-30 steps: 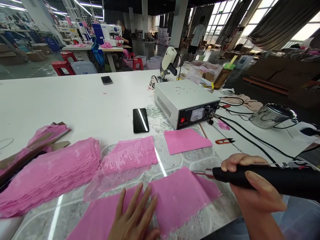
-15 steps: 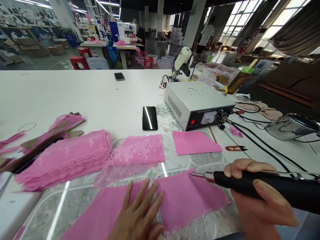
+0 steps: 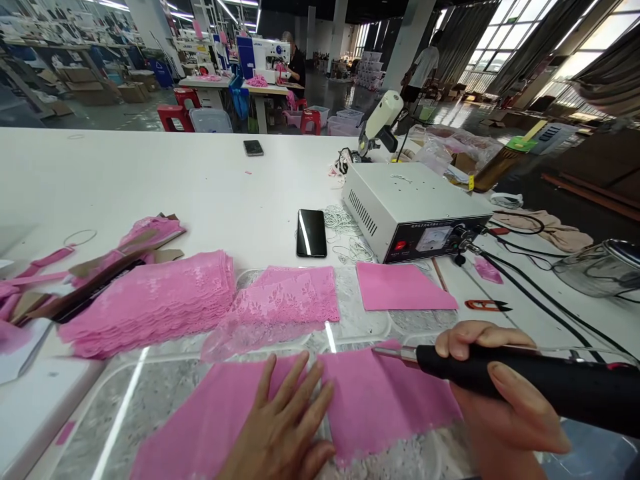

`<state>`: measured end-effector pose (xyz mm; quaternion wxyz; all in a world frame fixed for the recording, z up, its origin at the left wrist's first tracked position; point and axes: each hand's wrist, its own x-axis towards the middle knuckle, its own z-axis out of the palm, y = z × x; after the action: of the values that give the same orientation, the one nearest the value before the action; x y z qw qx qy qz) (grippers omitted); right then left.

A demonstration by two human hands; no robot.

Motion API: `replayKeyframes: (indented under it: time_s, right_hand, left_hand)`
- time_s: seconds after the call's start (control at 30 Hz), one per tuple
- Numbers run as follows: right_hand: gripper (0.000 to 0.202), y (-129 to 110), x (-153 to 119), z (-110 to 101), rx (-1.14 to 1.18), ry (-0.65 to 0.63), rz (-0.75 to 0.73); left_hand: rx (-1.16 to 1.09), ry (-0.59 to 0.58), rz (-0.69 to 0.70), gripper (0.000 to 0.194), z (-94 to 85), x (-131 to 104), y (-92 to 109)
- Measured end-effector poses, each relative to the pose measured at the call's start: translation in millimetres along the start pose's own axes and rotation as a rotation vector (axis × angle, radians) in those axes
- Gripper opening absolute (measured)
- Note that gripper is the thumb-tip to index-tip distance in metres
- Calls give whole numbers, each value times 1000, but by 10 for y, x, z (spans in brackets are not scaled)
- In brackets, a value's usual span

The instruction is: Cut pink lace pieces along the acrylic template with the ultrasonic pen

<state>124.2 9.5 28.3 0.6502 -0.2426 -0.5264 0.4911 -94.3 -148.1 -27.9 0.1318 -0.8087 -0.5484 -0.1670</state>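
Observation:
My left hand (image 3: 280, 420) lies flat with fingers spread over a pink fabric piece (image 3: 200, 413) at the front of the table. My right hand (image 3: 500, 387) is wrapped round a black corded handpiece (image 3: 565, 387) whose metal tip points left. That tip meets the upper edge of a second pink fabric piece (image 3: 385, 407), just right of my left fingers. Behind them lie a few pink lace pieces (image 3: 290, 300) and, further left, a thick stack of pink lace (image 3: 155, 300). Another pink piece (image 3: 400, 287) rests in front of the control box.
The grey control box (image 3: 415, 207) with a meter stands at the back right, cables (image 3: 540, 293) running from it. Red-handled thread snips (image 3: 487, 305), a phone (image 3: 311, 233), a second phone (image 3: 253, 148), a glass jar (image 3: 595, 270) and a lamp (image 3: 383, 120) are on the table.
The handpiece tip has shifted slightly left along the fabric's upper edge. My left hand stays flat in nearly the same place. The whole view has turned a little left.

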Motion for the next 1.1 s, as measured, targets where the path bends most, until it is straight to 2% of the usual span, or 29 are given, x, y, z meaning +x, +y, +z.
replayKeyframes:
  time_s: [0.17,0.37,0.57,0.73,1.1]
  right_hand:
    - [11,-4,0,0,-17,32,-2]
    - [9,-4,24,-10,-42,-5,4]
    - [10,-29,-26,102,-29,6,23]
    - [12,37,-138,214,9,-42,60]
    - [10,102,-152,221,27,-118,72]
  left_hand:
    - [-1,0,0,46,-12,-2,1]
    - [7,-17,-19,47,-26,-6,27]
    - [-32,-12,-39,51,-15,-17,51]
    - [-18,-3,-41,50,-29,-8,53]
    - [-4,-39,-41,47,-34,-6,54]
